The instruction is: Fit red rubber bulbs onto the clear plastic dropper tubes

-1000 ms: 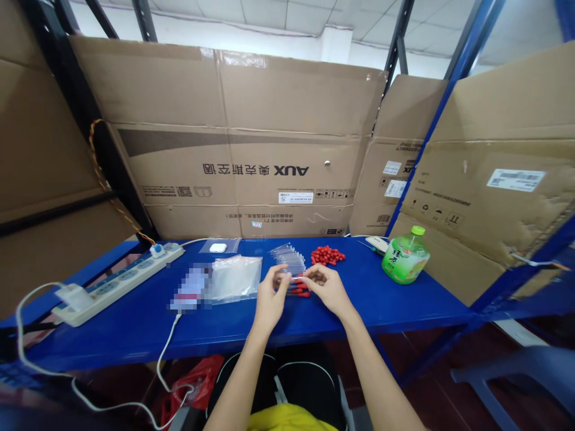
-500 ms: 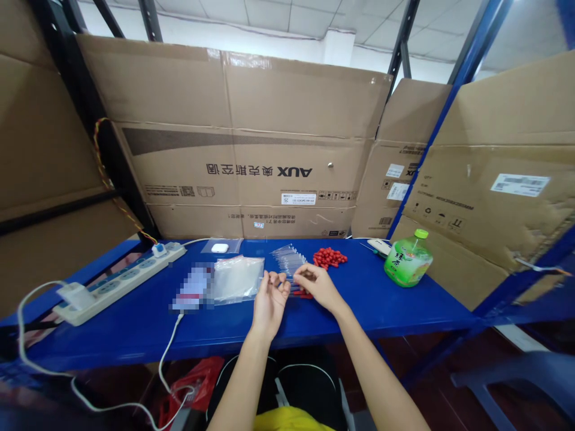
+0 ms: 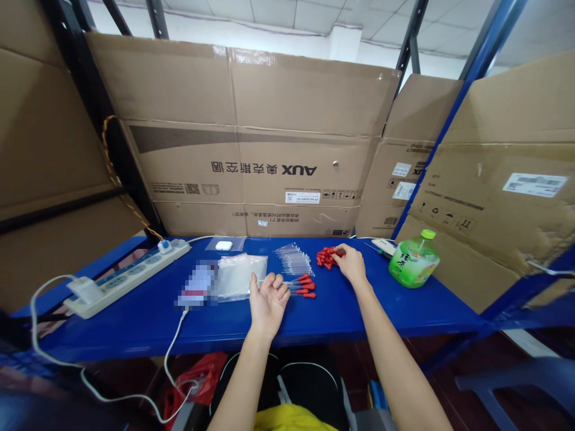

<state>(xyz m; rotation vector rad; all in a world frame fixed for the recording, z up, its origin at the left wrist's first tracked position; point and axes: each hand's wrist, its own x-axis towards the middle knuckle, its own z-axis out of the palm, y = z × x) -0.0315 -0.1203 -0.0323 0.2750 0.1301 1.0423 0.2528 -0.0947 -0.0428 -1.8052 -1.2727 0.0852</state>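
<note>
My left hand rests palm up on the blue shelf top, fingers curled around what looks like a thin clear tube; the tube is faint. Just right of it lie several finished droppers with red bulbs. Behind them is a fan of clear tubes. My right hand reaches out to the pile of red rubber caps, fingertips on its right edge. I cannot see a cap gripped.
A green tea bottle stands at the right, with a small white device behind it. Clear plastic bags, a white earbud case and a power strip with cables lie on the left. Cardboard boxes wall the back.
My right hand left the droppers in front of me and moved back and right to the red cap pile. The left hand stayed in place, palm up.
</note>
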